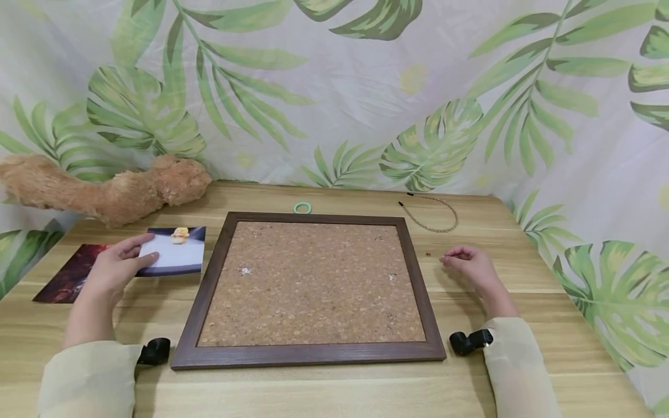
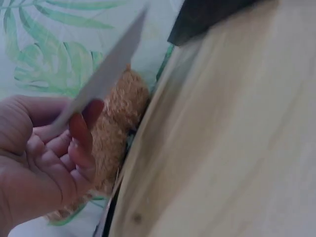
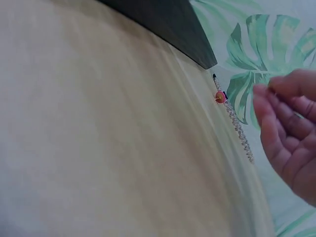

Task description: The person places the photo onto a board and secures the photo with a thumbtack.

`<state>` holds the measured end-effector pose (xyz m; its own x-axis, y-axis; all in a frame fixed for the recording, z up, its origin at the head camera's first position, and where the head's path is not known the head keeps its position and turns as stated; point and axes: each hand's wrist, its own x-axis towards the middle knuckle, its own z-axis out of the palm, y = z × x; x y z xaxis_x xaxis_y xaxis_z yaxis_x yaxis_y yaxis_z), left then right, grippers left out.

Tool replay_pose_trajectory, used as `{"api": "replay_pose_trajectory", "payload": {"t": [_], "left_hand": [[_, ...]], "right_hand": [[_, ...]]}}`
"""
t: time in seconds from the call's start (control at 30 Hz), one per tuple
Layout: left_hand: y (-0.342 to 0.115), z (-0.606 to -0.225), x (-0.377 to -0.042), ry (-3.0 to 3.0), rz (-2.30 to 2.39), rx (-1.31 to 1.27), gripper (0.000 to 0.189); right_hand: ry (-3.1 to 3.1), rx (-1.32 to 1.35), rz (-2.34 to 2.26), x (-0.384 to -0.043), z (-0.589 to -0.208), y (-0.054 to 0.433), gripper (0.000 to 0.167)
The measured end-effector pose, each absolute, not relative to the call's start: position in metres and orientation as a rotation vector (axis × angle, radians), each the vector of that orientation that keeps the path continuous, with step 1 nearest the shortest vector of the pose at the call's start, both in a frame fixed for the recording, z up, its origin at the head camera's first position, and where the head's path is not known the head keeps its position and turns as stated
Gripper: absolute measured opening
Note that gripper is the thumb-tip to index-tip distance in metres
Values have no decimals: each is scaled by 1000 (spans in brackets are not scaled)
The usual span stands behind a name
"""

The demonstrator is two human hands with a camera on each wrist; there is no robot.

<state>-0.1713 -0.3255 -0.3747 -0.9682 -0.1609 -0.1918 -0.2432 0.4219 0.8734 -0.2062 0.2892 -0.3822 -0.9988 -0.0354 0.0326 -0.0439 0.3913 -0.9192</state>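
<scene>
My left hand point(image 1: 117, 261) pinches a photo card point(image 1: 177, 255) between thumb and fingers, to the left of the corkboard point(image 1: 319, 284). The card has a small yellow cartoon figure on a white and dark blue ground; the left wrist view shows it edge-on, raised off the table. Right of the corkboard, my right hand point(image 1: 473, 270) has its thumb and fingertips together, with a small dark speck of a thing point(image 3: 270, 88) between them, too little of it showing to tell its kind. A small red and gold thumbtack point(image 3: 220, 97) lies on the table near those fingertips.
Under and behind the left hand lies a dark red picture card point(image 1: 68, 276). A fluffy brown plush roll point(image 1: 125, 191) lies at the back left. A green ring point(image 1: 302, 208) sits behind the board's wooden frame, and a chain point(image 1: 455, 220) with black ends lies at the back right.
</scene>
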Motion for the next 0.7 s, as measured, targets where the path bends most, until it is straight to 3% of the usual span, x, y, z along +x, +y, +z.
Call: {"api": "replay_pose_trajectory", "payload": {"t": [0.33,0.7], "left_hand": [[-284,-339,-179,2497,1784,-150,64],[-209,-316,-207,2421,1938,-4,57]], "right_hand": [[-2311,307,2024,-217,-355,274,16],[-2304,403,2034,-233,-322,239,32]]}}
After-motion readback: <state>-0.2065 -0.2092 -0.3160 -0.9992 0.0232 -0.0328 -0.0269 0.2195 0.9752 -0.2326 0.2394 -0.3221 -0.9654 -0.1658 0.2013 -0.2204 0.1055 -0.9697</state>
